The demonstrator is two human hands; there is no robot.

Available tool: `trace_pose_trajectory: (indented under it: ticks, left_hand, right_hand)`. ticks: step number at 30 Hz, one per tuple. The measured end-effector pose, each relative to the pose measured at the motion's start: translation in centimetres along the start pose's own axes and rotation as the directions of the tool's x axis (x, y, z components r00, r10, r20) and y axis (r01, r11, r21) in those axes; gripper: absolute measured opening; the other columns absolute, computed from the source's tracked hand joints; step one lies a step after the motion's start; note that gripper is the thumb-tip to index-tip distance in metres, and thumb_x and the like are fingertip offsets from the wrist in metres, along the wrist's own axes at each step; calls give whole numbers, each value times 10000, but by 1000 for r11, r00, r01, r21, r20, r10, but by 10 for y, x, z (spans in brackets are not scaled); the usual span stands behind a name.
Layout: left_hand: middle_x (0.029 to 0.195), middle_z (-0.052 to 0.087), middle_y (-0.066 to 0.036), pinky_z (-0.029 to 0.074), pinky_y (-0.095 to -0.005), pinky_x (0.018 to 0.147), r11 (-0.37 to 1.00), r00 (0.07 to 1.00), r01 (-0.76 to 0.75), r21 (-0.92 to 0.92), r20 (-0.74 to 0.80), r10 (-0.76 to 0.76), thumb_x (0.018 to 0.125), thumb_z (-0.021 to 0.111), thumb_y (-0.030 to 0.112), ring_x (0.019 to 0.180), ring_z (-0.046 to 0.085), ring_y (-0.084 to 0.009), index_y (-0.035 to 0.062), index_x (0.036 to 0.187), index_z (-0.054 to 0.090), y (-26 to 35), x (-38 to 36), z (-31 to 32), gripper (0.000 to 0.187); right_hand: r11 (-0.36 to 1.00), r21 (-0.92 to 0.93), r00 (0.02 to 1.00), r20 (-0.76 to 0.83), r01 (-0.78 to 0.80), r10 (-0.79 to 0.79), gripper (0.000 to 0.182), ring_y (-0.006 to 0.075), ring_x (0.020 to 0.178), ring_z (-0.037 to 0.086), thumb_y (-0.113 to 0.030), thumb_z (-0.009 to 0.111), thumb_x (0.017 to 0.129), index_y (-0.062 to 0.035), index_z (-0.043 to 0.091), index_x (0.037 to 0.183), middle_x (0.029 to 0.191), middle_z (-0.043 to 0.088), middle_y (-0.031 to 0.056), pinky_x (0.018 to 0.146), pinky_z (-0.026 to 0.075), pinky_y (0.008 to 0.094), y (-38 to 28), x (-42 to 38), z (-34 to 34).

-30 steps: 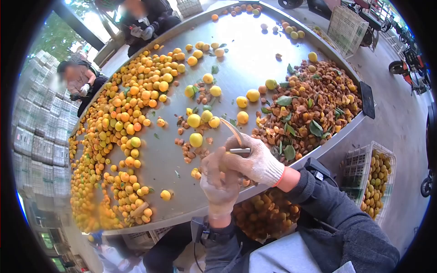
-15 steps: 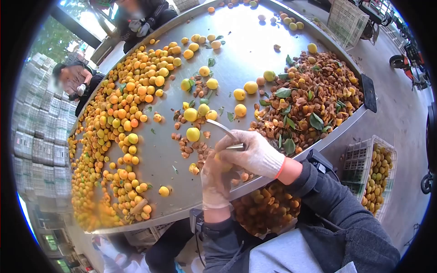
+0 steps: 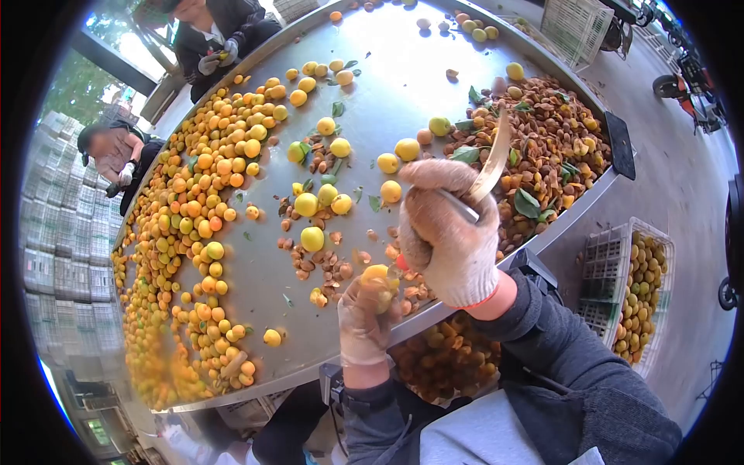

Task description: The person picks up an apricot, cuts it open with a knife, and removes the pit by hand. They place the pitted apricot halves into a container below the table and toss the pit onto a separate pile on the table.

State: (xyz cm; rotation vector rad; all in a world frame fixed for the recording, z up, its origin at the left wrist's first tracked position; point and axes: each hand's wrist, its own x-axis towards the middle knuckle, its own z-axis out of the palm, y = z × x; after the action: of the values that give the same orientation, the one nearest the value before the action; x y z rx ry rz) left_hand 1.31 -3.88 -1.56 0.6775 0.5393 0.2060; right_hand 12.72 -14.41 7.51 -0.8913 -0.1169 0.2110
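Note:
My left hand, in a whitish glove, is closed around a yellow apricot near the front edge of the metal table. Blur hides part of that fruit. My right hand, in a stained glove with a red cuff edge, grips a small curved knife. Its blade points up and away, over a heap of brown pits and scraps with green leaves. Loose pits and a greenish-yellow apricot lie just beyond my left hand.
A long heap of apricots covers the table's left side. Below the front edge is a container of cut fruit. A white crate of fruit stands on the floor at right. Two people work across the table, beside stacked crates.
My right hand with the knife has lifted away from my left hand, and the blade has swung upward to the right. The apricot in my left hand now shows more. The view has shifted slightly.

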Motion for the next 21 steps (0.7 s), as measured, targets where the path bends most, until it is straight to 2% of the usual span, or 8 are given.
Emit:
trace_pose_trajectory:
  ticks: [3, 5, 6, 11, 14, 16, 17, 21]
  left_hand:
    - [840, 661, -79, 532, -238, 545, 992, 1000, -9, 123, -16, 11, 827, 742, 221, 601, 619, -149, -7, 1052, 627, 1, -4, 11, 341]
    - [835, 665, -79, 536, -245, 556, 980, 998, -43, 196, -43, 52, 828, 735, 181, 611, 623, -149, -10, 1044, 631, -2, -4, 14, 307]
    - [832, 667, -81, 539, -250, 558, 976, 992, -105, 189, -56, 118, 825, 724, 135, 616, 628, -150, -16, 1042, 631, -5, -2, 15, 279]
    - [799, 667, -84, 535, -262, 527, 889, 895, -313, 334, -210, 393, 805, 718, 53, 583, 626, -152, -24, 1034, 627, -14, 3, 32, 259]
    - [788, 667, -93, 527, -264, 488, 966, 942, -171, 195, -253, 218, 800, 729, 53, 553, 621, -153, -25, 1029, 620, -5, 2, 23, 266]
    - [768, 661, -92, 520, -277, 457, 971, 978, -103, 218, -153, 138, 798, 746, 80, 540, 621, -154, -14, 1029, 617, 0, 0, 15, 281]
    - [768, 661, -92, 520, -277, 457, 971, 978, -104, 217, -153, 139, 798, 746, 80, 540, 621, -154, -14, 1029, 617, 1, 1, 11, 281]
    - [752, 645, -72, 514, -265, 446, 953, 974, -122, 277, -149, 168, 837, 721, 117, 539, 610, -138, 1, 1045, 619, -7, 7, 11, 259]
  right_hand:
    - [986, -123, 992, 76, 115, -106, 147, 86, 472, 499, 33, 566, 860, -9, 646, 975, 690, 605, 35, 396, 345, 231, 11, -1, -6]
    - [794, -192, 789, 382, 577, -481, 139, 141, 582, 589, 52, 600, 821, -11, 673, 922, 756, 643, 62, 496, 453, 265, 16, 7, -9]
    - [779, -281, 785, 481, 560, -390, 151, 191, 727, 646, 46, 639, 782, -22, 692, 906, 840, 673, 85, 640, 509, 298, 8, 3, -17]
    - [703, -277, 672, 639, 655, -375, 229, 201, 686, 654, 84, 624, 753, -50, 673, 933, 806, 663, 80, 600, 515, 302, 17, 6, -15]
    - [738, -280, 743, 521, 613, -420, 204, 180, 663, 635, 67, 597, 794, -54, 667, 942, 786, 657, 63, 610, 514, 284, 31, 17, -13]
    - [999, -51, 969, 246, -4, 17, 158, 148, 508, 536, 3, 562, 843, -62, 656, 952, 674, 585, 28, 456, 421, 268, 34, 27, -15]
    - [938, 116, 939, 155, -326, 307, 151, 132, 451, 486, -25, 556, 857, -64, 649, 968, 636, 548, 16, 400, 369, 263, 29, 30, -13]
    - [933, 256, 962, -33, -252, 269, 186, 75, 406, 346, -43, 558, 876, -96, 615, 1044, 629, 468, -24, 372, 249, 235, 49, 31, -18]
